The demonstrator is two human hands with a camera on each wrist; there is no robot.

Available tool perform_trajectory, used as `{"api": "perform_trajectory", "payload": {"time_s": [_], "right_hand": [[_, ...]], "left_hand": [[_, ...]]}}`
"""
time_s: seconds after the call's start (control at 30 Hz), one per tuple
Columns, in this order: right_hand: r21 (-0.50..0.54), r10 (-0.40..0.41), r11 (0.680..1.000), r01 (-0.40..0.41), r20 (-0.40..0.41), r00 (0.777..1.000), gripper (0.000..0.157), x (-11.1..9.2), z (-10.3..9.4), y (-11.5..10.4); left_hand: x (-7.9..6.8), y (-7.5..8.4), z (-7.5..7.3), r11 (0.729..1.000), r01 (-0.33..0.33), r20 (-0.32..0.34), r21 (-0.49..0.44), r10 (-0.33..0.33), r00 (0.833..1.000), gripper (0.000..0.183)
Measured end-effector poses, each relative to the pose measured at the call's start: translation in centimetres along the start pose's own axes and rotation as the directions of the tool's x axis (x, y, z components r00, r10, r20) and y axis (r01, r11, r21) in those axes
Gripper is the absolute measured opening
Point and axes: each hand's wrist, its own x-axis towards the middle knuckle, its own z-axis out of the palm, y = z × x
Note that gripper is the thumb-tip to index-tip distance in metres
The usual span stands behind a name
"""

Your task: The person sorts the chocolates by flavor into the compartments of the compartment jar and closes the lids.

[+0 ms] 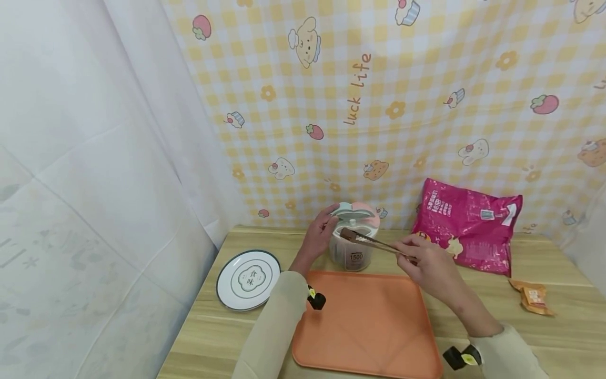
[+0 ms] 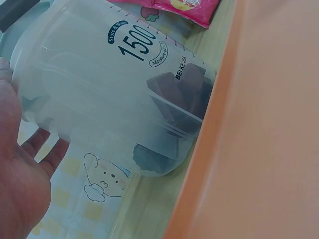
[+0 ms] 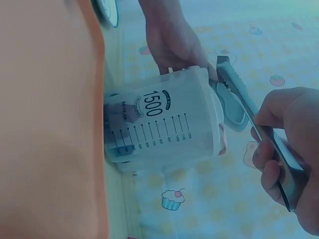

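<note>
A clear plastic storage canister marked 1500 stands behind the tray, one lid flap raised. My left hand grips its upper left side by the rim, thumb near the lid and fingers behind. Metal tongs are held in my right hand, their tips over the canister's opening. A small brown block appears to sit at the tong tips; its kind is unclear. Through the wall, several dark brown blocks show in the bottom of the canister, in separate compartments.
An orange tray lies in front of the canister. To the left is a white plate with a dark rim. A magenta bag leans on the patterned cloth at right, with a small orange packet nearer.
</note>
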Motion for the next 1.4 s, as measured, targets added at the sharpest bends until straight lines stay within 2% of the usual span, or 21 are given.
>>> {"api": "perform_trajectory", "payload": {"time_s": [0.3,0.33,0.53,0.57,0.9,1.4], "right_hand": [[-0.044,0.037,0.998,-0.037,-0.003,0.999,0.028,0.34,0.19,0.32],[-0.046,0.04,0.998,-0.04,-0.001,0.999,0.028,0.34,0.22,0.36],[-0.055,0.047,0.997,-0.046,0.008,0.999,0.029,0.27,0.29,0.43],[-0.054,0.048,0.997,-0.047,0.008,0.999,0.03,0.27,0.29,0.4],[-0.055,0.055,0.997,-0.054,0.012,0.998,0.031,0.38,0.24,0.26],[-0.066,0.055,0.996,-0.054,0.007,0.998,0.031,0.5,0.27,0.12]], "left_hand": [[0.05,-0.09,0.06,1.0,0.0,-0.008,0.013,0.0,1.0,0.039],[-0.07,0.44,0.03,1.0,0.001,-0.011,0.006,-0.001,1.0,0.038],[-0.12,0.6,0.01,1.0,0.001,-0.013,-0.019,-0.001,1.0,0.034],[-0.01,0.08,0.06,1.0,0.0,-0.01,-0.015,0.0,1.0,0.035],[0.04,0.16,-0.03,1.0,0.007,-0.001,-0.015,-0.007,1.0,0.038],[0.03,-0.02,0.05,0.999,-0.027,-0.023,-0.034,0.026,0.999,0.034]]}}
